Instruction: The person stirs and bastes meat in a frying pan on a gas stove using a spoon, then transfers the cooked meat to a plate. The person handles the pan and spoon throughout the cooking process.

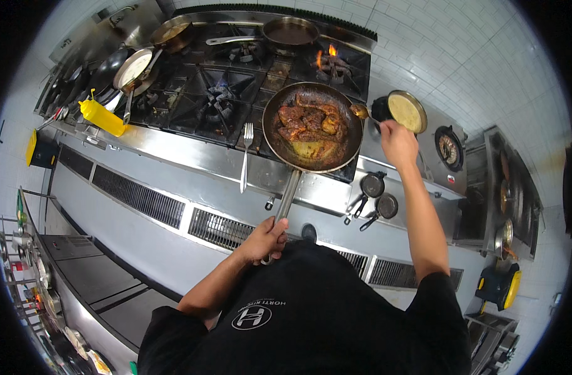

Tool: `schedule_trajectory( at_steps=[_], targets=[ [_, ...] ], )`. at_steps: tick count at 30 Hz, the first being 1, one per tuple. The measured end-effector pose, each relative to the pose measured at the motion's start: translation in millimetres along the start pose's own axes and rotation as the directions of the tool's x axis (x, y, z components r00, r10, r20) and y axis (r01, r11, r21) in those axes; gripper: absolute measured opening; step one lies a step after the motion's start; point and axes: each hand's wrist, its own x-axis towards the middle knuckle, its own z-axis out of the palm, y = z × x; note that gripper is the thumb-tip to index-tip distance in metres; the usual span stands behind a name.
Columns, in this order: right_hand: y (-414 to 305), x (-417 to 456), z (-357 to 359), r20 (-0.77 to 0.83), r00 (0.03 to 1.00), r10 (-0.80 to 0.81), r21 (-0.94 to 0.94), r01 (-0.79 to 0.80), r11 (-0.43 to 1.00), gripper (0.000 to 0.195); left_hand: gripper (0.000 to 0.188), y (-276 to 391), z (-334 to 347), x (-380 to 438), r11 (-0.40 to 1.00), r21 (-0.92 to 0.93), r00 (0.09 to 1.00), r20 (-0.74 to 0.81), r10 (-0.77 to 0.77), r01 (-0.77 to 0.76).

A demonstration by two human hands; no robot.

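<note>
My left hand (pixel 267 240) is closed around the long metal handle of a frying pan (pixel 312 127). Browned pieces of meat (pixel 309 119) lie in the pan, with oily liquid pooled on the side nearer me. My right hand (pixel 399 143) grips the handle of a spoon (pixel 359 111), whose bowl, holding something brown, is over the pan's right rim. Just beyond that hand is a round pan of pale yellow liquid (pixel 406 111). A fork (pixel 246 157) lies on the stove's steel front edge, left of the frying pan.
Flames rise from the back right burner (pixel 332 63) of the gas range. Another frying pan (pixel 290 33) stands at the back. At left are a yellow squeeze bottle (pixel 103 118) and a pan of white sauce (pixel 133 68). Small black skillets (pixel 372 185) sit at the right.
</note>
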Motion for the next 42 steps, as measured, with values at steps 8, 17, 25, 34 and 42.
schedule_trajectory(
  at_steps=[8,17,25,34,42],
  targets=[
    [-58.5,53.5,50.2,0.195,0.971,0.139,-0.186,-0.103,0.977,0.034,0.034,-2.2,1.0,-2.6,1.000,-0.011,1.000,0.007,0.022,-0.021],
    [-90.6,85.4,68.8,0.189,0.976,-0.112,-0.015,0.117,0.993,0.027,0.042,-0.8,-7.0,-1.1,0.994,0.106,1.000,-0.018,-0.002,0.004],
    [-45.5,29.5,37.3,0.092,0.936,-0.340,-0.128,0.349,0.928,0.021,0.041,-3.2,-14.4,2.0,1.000,0.009,1.000,0.020,0.018,-0.018],
    [-22.9,6.6,29.5,-0.071,0.928,-0.365,-0.132,0.354,0.926,0.013,0.040,1.4,-16.5,-1.3,0.999,-0.035,1.000,0.002,-0.007,0.007],
    [-35.7,9.9,21.8,-0.054,0.922,-0.382,-0.115,0.375,0.920,0.016,0.036,-2.8,-19.3,2.1,0.999,-0.048,1.000,0.002,-0.017,0.017]
  ],
)
